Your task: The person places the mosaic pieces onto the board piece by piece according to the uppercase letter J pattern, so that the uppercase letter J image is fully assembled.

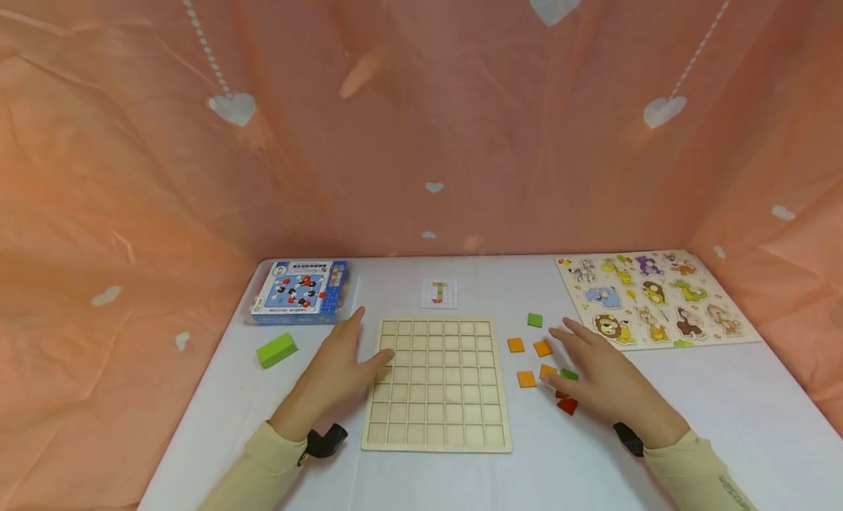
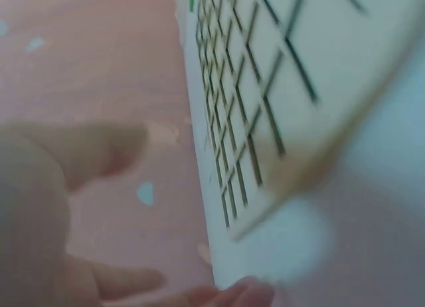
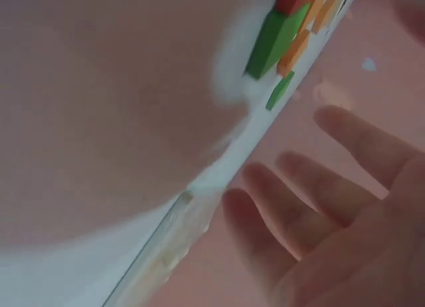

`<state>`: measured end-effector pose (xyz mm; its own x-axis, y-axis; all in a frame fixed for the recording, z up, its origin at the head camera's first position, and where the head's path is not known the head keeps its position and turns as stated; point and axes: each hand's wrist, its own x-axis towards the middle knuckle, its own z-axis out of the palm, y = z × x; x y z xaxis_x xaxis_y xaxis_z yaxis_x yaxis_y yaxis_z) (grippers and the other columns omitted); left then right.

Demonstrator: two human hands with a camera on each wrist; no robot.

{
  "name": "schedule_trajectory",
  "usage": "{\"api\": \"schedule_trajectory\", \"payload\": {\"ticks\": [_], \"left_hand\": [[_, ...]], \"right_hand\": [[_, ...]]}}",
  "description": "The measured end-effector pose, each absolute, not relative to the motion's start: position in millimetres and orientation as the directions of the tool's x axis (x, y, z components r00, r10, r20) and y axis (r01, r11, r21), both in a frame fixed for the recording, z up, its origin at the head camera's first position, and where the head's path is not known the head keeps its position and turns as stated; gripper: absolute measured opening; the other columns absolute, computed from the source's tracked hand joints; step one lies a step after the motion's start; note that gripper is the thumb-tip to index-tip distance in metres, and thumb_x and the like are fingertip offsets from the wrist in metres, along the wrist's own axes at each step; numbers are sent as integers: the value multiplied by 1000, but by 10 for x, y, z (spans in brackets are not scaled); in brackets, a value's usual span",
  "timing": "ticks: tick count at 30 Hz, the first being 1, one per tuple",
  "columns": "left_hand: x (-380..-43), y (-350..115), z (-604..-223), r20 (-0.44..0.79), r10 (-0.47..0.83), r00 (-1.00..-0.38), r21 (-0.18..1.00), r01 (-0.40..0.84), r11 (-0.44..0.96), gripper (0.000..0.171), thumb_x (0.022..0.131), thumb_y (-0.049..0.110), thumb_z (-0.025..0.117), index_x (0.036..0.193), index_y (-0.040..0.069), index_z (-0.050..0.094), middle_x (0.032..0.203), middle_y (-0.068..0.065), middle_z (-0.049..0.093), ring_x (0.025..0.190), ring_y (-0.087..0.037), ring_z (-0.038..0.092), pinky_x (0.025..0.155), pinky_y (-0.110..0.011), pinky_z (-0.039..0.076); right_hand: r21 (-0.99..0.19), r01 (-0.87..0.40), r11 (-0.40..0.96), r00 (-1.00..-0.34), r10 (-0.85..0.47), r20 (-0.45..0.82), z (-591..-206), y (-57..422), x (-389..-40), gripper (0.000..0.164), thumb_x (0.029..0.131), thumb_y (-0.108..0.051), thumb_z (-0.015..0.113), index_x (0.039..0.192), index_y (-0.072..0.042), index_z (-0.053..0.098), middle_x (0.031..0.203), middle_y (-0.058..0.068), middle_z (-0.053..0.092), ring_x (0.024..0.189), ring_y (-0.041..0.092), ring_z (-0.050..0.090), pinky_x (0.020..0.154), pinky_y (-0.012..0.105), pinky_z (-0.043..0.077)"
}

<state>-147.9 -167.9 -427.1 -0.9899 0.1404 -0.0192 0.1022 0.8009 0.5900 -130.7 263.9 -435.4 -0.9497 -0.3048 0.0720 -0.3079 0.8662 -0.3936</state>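
A pale wooden grid board [image 1: 436,383] lies flat in the middle of the table, its squares holding nothing. My left hand [image 1: 334,375] hovers at the board's left side, fingers extended and thumb reaching over its edge; it grips nothing. On the right, my right hand [image 1: 606,379] is spread with relaxed fingers above a scatter of small tiles, holding none. Several orange tiles [image 1: 516,345], a green tile [image 1: 535,320] and red tiles [image 1: 568,406] lie there. Another green tile [image 1: 569,375] is partly hidden by that hand. Whether its fingertips touch a tile, I cannot tell.
Behind the board lies a small card [image 1: 439,293] with a coloured pattern on a grid. A boxed molecule set [image 1: 299,291] and a green block [image 1: 276,350] are at left. An animal puzzle board [image 1: 655,299] lies at back right. A pink curtain [image 1: 421,130] hangs behind the table.
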Motion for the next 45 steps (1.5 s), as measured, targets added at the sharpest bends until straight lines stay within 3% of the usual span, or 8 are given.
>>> {"api": "schedule_trajectory", "payload": {"ticks": [2,4,7,11,16,29,42,45], "left_hand": [[-1521,-1642,-4259,-51,96,-994,584,49,810,86,99,44,75,161,-4,41,139,-25,65,124,-39,65,106,-57,56],[-1564,-1629,-4249,-72,77,-994,571,22,821,75,98,38,76,154,-6,51,118,-19,71,103,-31,67,93,-52,59],[-1611,-1637,-4249,-113,73,-991,544,0,839,65,98,32,77,147,-7,59,101,-12,71,92,-23,64,85,-45,58],[-1627,-1654,-4263,-187,83,-979,566,-38,824,63,98,27,77,149,-5,59,87,-5,69,80,-17,64,73,-34,54],[-1600,-1664,-4303,-216,80,-973,614,-71,786,58,96,20,77,148,0,62,74,-3,69,63,-13,64,61,-27,49],[-1559,-1607,-4338,-243,51,-969,660,-127,740,64,94,11,77,154,5,58,65,-4,67,54,-14,66,53,-26,56],[-1552,-1614,-4323,-273,68,-960,677,-142,722,69,92,8,77,157,5,54,64,-6,66,53,-15,65,53,-27,57],[-1569,-1626,-4312,-291,79,-953,672,-145,726,71,93,10,76,159,6,51,64,-6,67,53,-15,66,54,-27,57]], "right_hand": [[-402,-328,855,-943,-321,86,-4349,2612,-1357,64,99,-39,78,150,-4,61,159,25,53,143,50,54,114,70,48],[-419,-335,844,-940,-327,93,-4335,2598,-1414,54,100,-27,78,147,-5,64,151,21,62,135,45,62,111,66,52],[-459,-318,830,-943,-324,68,-4303,2580,-1507,47,99,-17,78,143,-5,68,140,16,69,121,35,68,105,61,58],[-489,-267,830,-950,-312,-10,-4277,2554,-1601,43,96,-15,80,138,-5,72,129,13,71,105,27,65,93,52,61],[-492,-222,842,-954,-293,-71,-4301,2510,-1646,32,96,-13,80,127,-10,78,118,7,70,99,23,59,86,40,56],[-479,-222,849,-959,-279,-49,-4332,2504,-1663,17,96,-11,80,113,-11,82,115,7,69,96,22,60,83,37,56],[-485,-206,850,-964,-261,-48,-4335,2502,-1654,12,100,-13,77,111,-13,80,117,5,70,101,24,62,93,48,60],[-509,-183,841,-965,-254,-72,-4310,2496,-1665,13,99,-15,78,112,-13,79,115,4,72,100,23,62,91,45,60]]}}
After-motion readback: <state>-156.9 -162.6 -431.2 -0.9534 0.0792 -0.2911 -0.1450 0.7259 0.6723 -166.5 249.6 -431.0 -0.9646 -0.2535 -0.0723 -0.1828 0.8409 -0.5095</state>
